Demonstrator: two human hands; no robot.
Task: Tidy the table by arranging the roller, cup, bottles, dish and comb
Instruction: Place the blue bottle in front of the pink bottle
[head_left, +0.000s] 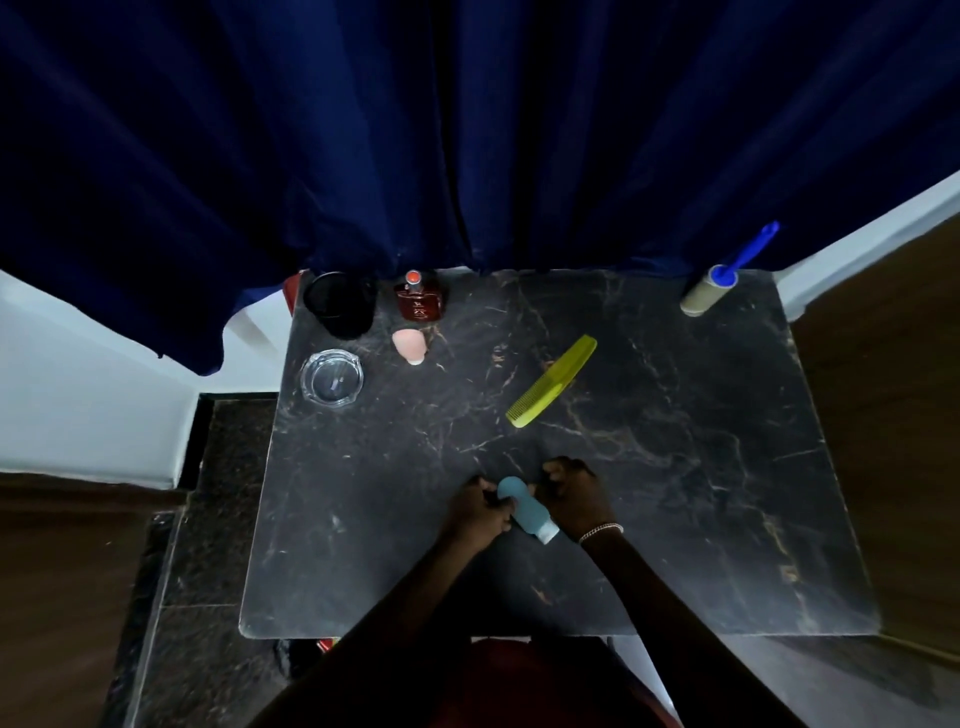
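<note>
A teal squeeze bottle (521, 506) with a white cap lies low over the near middle of the black marble table (675, 493). My left hand (480, 512) grips its left side and my right hand (574, 499) closes against its right side. A yellow-green comb (552, 381) lies diagonally at the centre. The lint roller (709, 291) with a blue handle rests at the far right corner. At the far left stand a black cup (343, 305), a dark red perfume bottle (420, 301), a small pink bottle (410, 345) and a clear glass dish (332, 378).
A dark blue curtain (467, 130) hangs right behind the table's far edge. White wall (78, 374) and dark stone floor (218, 519) lie to the left, wood flooring (893, 441) to the right.
</note>
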